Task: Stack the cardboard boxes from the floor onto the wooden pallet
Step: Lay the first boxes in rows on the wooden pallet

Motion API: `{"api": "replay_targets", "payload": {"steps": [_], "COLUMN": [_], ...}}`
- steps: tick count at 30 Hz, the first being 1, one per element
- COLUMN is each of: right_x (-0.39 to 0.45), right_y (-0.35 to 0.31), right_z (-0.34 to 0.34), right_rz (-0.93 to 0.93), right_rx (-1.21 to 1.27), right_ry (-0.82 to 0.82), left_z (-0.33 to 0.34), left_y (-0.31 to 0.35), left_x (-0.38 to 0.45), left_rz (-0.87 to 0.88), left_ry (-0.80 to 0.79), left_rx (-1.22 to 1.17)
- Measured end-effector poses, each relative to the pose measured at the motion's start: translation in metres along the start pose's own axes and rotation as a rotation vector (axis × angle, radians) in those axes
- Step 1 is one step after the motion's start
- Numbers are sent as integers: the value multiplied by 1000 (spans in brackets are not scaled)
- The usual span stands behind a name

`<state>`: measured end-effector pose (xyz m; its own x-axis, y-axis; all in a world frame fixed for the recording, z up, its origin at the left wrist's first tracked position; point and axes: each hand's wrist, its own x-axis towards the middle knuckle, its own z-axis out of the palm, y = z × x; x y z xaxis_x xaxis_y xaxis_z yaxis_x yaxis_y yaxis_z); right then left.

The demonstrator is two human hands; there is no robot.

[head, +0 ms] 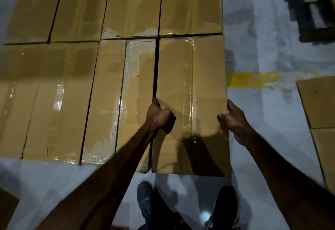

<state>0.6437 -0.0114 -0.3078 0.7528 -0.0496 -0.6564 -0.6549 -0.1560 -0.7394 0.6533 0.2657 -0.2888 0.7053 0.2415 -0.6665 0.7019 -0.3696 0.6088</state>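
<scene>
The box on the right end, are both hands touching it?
Touching. The head view shows the left hand gripping the box's left edge and the right hand gripping its right edge.

Two rows of long taped brown cardboard boxes (59,101) side by side, far row (132,6) butted behind near row. Rightmost near-row rectangular cardboard box (206,77) gripped at both long edges: left hand (159,117) at its left edge, in the gap to the neighbouring taped box (134,92); right hand (235,119) at its right edge. Two dark shoes (145,199) on grey concrete floor (272,110) just before that box. Painted yellow floor stripe (253,79) right of it. More flat cardboard boxes (319,101) far right, dark wooden pallet (311,8) behind them at top right.
</scene>
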Motion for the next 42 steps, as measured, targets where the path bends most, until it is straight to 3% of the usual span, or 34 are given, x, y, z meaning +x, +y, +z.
{"api": "replay_targets", "payload": {"steps": [4,8,12,18,20,24,30,42], "right_x": [1,-1,-6,-39,-49,-54,-52,-54], "right_y": [2,10,30,62,66,85,98,106], "right_z": [1,0,1,10,18,27,28,29], "right_rz": [-33,-92,-39,194,260,218,359,333], "right_rx": [-31,-57,-63,-85,-42,-8,-15,-22], "right_ry": [7,-5,7,-10,-15,48,109,165], "left_z": [10,21,10,-12,-14,-14,-14,-18], "left_y": [5,7,-23,-75,-77,-77,-80,-84], "left_x": [-6,-23,-32,-29,-29,-25,-22,-18], "left_rz": [30,184,325,317,344,343,369,376], "left_ry": [64,200,327,39,17,-12,-27,-69], "left_rx": [102,207,529,816,822,817,813,805]}}
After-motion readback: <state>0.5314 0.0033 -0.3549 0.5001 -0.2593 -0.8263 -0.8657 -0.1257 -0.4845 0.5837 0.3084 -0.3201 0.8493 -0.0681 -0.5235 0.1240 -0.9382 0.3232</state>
